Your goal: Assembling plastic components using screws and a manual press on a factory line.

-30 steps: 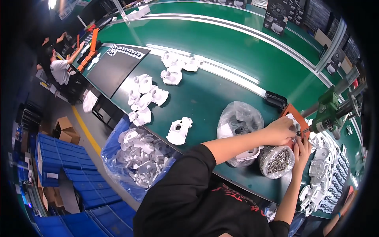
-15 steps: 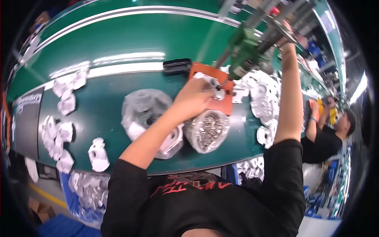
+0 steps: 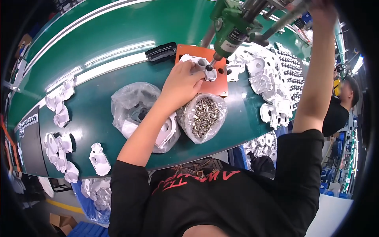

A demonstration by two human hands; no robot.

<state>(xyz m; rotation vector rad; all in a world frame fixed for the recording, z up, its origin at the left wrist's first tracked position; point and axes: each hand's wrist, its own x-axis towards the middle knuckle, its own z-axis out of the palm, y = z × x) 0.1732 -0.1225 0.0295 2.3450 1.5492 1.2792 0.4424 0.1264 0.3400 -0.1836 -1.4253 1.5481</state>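
We pressed our left hand (image 3: pixel 182 85) onto the white casting (image 3: pixel 199 65) on the orange jig (image 3: pixel 205 75), steadying it under the green driver (image 3: pixel 233 29); our right hand (image 3: pixel 321 6) reached overhead, its grip unclear. Bagged screws (image 3: pixel 203 114) sat beside.

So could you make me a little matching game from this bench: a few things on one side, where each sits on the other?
Things:
1. screws
2. left hand
3. green driver
4. black case

Places:
A. hanging above the orange plate
B. on the white part
C. left of the orange plate
D. in a clear bag

Pairs: 1-D, 2-B, 3-A, 4-C
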